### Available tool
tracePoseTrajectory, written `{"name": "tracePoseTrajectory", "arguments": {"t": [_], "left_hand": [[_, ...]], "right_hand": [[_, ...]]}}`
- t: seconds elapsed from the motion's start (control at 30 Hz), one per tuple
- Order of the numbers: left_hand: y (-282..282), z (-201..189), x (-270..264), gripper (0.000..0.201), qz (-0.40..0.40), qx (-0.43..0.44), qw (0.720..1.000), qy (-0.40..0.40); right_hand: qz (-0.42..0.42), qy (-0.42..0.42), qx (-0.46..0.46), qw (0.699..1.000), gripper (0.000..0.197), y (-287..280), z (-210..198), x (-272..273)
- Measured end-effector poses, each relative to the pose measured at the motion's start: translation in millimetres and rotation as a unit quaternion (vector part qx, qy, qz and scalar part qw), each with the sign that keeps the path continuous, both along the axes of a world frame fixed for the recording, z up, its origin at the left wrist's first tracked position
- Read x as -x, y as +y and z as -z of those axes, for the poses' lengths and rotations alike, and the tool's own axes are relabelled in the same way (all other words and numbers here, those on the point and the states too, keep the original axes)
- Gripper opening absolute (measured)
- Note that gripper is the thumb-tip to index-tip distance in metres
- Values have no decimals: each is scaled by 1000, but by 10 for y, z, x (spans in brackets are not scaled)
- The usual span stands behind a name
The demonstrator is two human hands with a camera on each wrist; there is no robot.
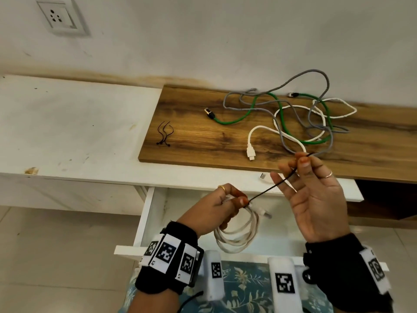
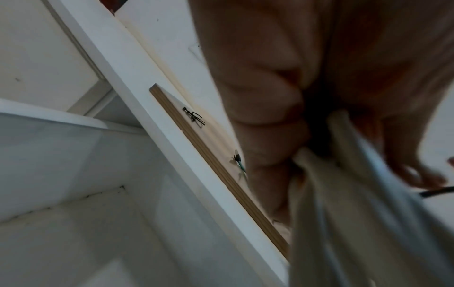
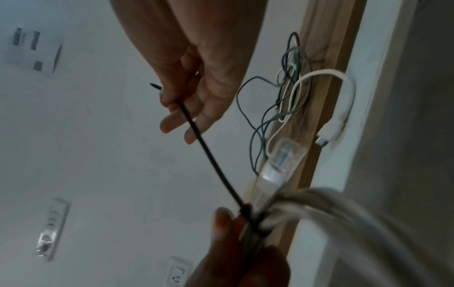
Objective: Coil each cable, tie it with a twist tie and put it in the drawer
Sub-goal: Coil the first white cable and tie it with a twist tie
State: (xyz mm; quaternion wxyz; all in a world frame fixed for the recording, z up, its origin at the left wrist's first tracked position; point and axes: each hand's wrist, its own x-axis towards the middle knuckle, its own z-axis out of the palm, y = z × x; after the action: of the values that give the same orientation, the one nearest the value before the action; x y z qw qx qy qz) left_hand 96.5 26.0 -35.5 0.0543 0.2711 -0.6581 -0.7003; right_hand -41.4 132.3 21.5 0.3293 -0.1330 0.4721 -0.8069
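Note:
My left hand (image 1: 228, 203) grips a coiled white cable (image 1: 239, 233) above the open white drawer (image 1: 146, 220); the coil (image 2: 343, 194) hangs from its curled fingers. A black tie (image 1: 270, 188) is wrapped round the coil at the left thumb and stretches up to my right hand (image 1: 302, 164), which pinches its free end between thumb and forefinger, other fingers spread. In the right wrist view the tie (image 3: 209, 155) runs taut from the right fingers (image 3: 172, 101) down to the coil (image 3: 319, 203). A clear plug (image 3: 285, 157) sticks out of the coil.
On the wooden board (image 1: 191, 136) lie a tangle of grey (image 1: 282, 86), green (image 1: 237, 119) and white (image 1: 261, 129) cables and several spare black ties (image 1: 164, 134). A small connector (image 1: 262, 176) sits on the white counter edge. A wall socket (image 1: 59, 16) is at upper left.

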Motion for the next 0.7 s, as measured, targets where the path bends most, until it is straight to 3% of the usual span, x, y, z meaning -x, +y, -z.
{"name": "tracePoseTrajectory", "arguments": {"t": [0.13,0.37,0.53,0.7], "left_hand": [[48,-29,13,14,97,54,993,-30],[74,-67,45,16,86,81,993,6],[65,-52,33,21,80,101,992,-1],[48,4,70,17,39,175,983,-44]], "right_hand": [[39,36,-44,998,12,-3,169,146],[51,7,-169,984,10,3,505,267],[49,-43,-112,992,11,-4,423,297],[1,-33,-74,997,11,-13,172,164]]}}
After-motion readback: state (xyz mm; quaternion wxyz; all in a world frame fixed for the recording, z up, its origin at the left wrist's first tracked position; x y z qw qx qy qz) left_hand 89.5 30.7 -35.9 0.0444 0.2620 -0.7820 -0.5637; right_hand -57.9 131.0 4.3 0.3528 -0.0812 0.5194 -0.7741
